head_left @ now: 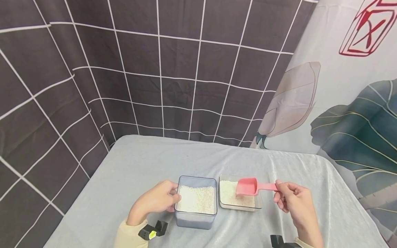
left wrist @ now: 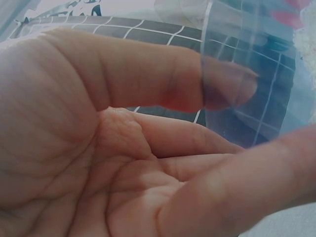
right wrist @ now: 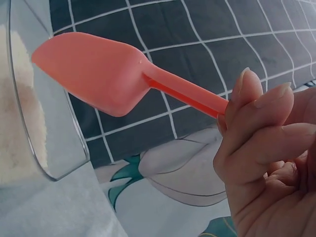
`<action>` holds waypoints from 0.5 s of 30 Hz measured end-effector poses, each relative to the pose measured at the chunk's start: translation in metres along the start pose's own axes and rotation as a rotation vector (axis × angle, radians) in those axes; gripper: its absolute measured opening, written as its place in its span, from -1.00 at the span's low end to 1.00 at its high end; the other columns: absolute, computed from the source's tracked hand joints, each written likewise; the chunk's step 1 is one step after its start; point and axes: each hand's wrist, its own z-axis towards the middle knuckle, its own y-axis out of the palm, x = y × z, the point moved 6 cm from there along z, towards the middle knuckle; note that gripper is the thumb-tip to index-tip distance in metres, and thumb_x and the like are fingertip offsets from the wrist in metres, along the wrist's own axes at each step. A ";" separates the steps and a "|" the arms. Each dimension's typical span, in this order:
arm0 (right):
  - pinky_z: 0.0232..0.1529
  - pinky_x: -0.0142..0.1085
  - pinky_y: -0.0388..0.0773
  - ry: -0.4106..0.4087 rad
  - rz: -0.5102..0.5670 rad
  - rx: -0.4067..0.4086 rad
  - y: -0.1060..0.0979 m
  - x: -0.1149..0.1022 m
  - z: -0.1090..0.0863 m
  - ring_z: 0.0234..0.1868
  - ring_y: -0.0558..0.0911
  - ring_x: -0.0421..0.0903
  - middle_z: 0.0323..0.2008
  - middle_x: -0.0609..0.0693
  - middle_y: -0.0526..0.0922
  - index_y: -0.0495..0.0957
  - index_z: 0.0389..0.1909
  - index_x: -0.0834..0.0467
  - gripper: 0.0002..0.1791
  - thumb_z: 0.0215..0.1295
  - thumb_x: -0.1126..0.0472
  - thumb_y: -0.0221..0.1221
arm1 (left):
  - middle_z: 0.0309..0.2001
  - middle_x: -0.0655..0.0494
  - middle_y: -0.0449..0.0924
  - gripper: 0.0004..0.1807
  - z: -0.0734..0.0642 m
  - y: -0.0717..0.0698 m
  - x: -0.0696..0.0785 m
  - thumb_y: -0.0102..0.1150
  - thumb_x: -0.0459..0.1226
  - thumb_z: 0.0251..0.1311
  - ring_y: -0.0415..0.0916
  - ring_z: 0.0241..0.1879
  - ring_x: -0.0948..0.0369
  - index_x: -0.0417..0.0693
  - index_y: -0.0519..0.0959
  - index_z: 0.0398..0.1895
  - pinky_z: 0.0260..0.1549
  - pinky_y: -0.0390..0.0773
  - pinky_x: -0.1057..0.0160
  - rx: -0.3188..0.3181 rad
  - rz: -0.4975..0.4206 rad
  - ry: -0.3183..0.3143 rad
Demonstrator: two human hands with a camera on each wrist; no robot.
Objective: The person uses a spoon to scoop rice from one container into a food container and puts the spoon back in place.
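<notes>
My left hand (head_left: pixel 161 198) grips the left side of a clear bluish deep container (head_left: pixel 194 222), fingers and thumb at its wall. White grains like rice (head_left: pixel 196 199) partly fill it. In the left wrist view one digit (left wrist: pixel 229 86) shows through the tinted wall. My right hand (head_left: pixel 294 201) pinches the handle end of a pink scoop (head_left: pixel 247 187). The scoop's bowl hangs over a shallower clear container (head_left: pixel 240 207), which holds similar pale grains (head_left: pixel 229 193). Bare pink shows inside the bowl from above; the right wrist view has its underside.
Both containers stand side by side on a table with a pale grey-blue cloth (head_left: pixel 155 158). A dark curtain with white grid lines (head_left: pixel 176 93) hangs behind and at left. At right hangs a light curtain with leaf prints (head_left: pixel 359 127).
</notes>
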 end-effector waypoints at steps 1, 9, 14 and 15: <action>-0.96 -0.30 0.14 -0.012 0.016 0.000 0.000 -0.001 0.000 -0.89 0.33 -0.23 -0.84 -0.01 0.48 0.51 -0.57 0.40 -0.64 0.28 0.17 0.09 | -0.28 -0.18 0.58 -0.58 0.000 0.000 0.000 -0.02 -0.43 0.11 0.60 -0.40 0.08 -0.59 0.36 0.02 -0.47 0.66 0.25 -0.001 0.001 0.001; -0.98 -0.41 0.12 -0.039 0.229 -0.025 0.005 -0.010 -0.005 -0.88 0.34 -0.27 -0.84 -0.03 0.48 0.56 -0.59 0.30 -0.71 0.29 0.26 0.07 | -0.34 -0.11 0.59 -0.65 0.001 0.000 0.000 -0.03 -0.44 0.10 0.59 -0.42 0.11 -0.51 0.43 -0.05 -0.49 0.65 0.27 -0.008 -0.004 0.012; -0.95 -0.30 -0.17 -0.099 0.364 -0.092 0.019 -0.019 -0.009 -0.88 0.33 -0.30 -0.83 -0.03 0.48 0.57 -0.57 0.33 -0.72 0.30 0.34 0.03 | -0.34 -0.11 0.58 -0.65 0.000 -0.001 0.000 -0.03 -0.44 0.10 0.59 -0.42 0.10 -0.53 0.43 -0.06 -0.50 0.65 0.27 -0.006 -0.004 0.014; -0.92 -0.27 -0.22 -0.112 0.382 -0.109 0.022 -0.021 -0.010 -0.88 0.33 -0.30 -0.83 -0.03 0.48 0.57 -0.57 0.34 -0.72 0.30 0.35 0.02 | -0.33 -0.12 0.58 -0.64 0.000 -0.001 0.000 -0.03 -0.44 0.10 0.59 -0.42 0.10 -0.54 0.42 -0.05 -0.50 0.65 0.27 -0.005 -0.002 0.013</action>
